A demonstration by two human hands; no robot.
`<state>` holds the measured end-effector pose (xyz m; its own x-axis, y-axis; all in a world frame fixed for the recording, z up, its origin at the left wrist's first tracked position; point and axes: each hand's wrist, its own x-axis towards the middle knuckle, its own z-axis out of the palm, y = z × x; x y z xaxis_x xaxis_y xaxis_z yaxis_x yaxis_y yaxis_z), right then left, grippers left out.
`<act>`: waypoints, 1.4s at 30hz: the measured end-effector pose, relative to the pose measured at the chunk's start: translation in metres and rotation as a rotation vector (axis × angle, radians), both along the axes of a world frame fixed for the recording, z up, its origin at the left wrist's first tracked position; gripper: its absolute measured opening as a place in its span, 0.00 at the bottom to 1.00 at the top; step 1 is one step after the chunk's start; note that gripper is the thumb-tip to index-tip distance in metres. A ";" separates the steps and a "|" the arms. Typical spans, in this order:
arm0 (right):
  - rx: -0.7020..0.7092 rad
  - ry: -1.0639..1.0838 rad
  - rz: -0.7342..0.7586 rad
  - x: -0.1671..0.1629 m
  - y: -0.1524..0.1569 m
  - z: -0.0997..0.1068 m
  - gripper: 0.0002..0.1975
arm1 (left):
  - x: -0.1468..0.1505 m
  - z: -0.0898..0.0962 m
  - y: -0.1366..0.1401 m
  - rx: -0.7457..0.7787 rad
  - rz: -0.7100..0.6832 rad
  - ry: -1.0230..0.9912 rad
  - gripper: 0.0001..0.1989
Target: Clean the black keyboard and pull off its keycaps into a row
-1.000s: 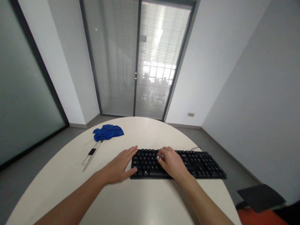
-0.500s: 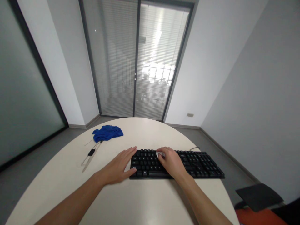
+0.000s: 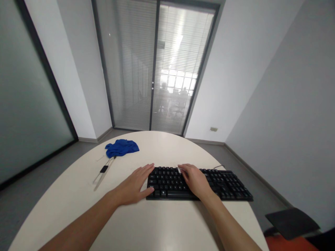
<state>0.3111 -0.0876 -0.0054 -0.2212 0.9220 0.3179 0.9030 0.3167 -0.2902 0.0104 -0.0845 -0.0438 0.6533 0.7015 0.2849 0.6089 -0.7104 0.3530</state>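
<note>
Right hand (image 3: 196,181): its fingers are bending and pinching a small white piece between thumb and fingertips, above the keys.
White piece (image 3: 179,170): it is sitting inside the pinch, at the left side of the right hand; most of it is hiding, so I cannot tell what it is. I am judging it very light and probably soft, better to take by its upper part.
Left hand (image 3: 134,186): its fingers are lying nearly flat and together, the thumb is spreading away toward the near side; thumb and fingertips are resting at the left edge of the keyboard.
Keyboard (image 3: 167,183): it is lying flat on the tabletop, its left part between the two hands, its middle partly under the right hand, its number keys extending to the right. It is looking stiff and rather light, and may be sliding easily if pushed; the firm outer edges are seeming the better hold, because keys are giving way.
Cable (image 3: 219,166): it is coming out at the far side, right of the right hand.
Tabletop (image 3: 157,223): it is carrying also a crumpled blue cloth (image 3: 121,148) at far left, and a pale strip (image 3: 101,179) beside a small black piece (image 3: 104,169), nearer than the cloth.
</note>
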 end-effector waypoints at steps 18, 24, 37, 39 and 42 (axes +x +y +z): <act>-0.203 -0.077 0.039 0.041 0.001 0.007 0.31 | 0.008 0.010 -0.004 0.038 -0.002 0.005 0.36; -0.193 -0.101 0.092 0.021 -0.009 0.004 0.37 | 0.008 0.021 -0.007 0.062 0.019 -0.006 0.36; -0.068 0.150 0.311 -0.008 -0.012 -0.002 0.23 | 0.003 0.016 -0.007 -0.035 -0.045 0.027 0.48; -0.101 0.199 0.398 -0.023 -0.021 0.002 0.23 | 0.003 0.015 -0.006 -0.019 -0.061 0.018 0.48; -0.140 0.211 0.500 -0.042 -0.035 0.009 0.21 | 0.003 0.012 -0.004 0.026 -0.061 -0.006 0.49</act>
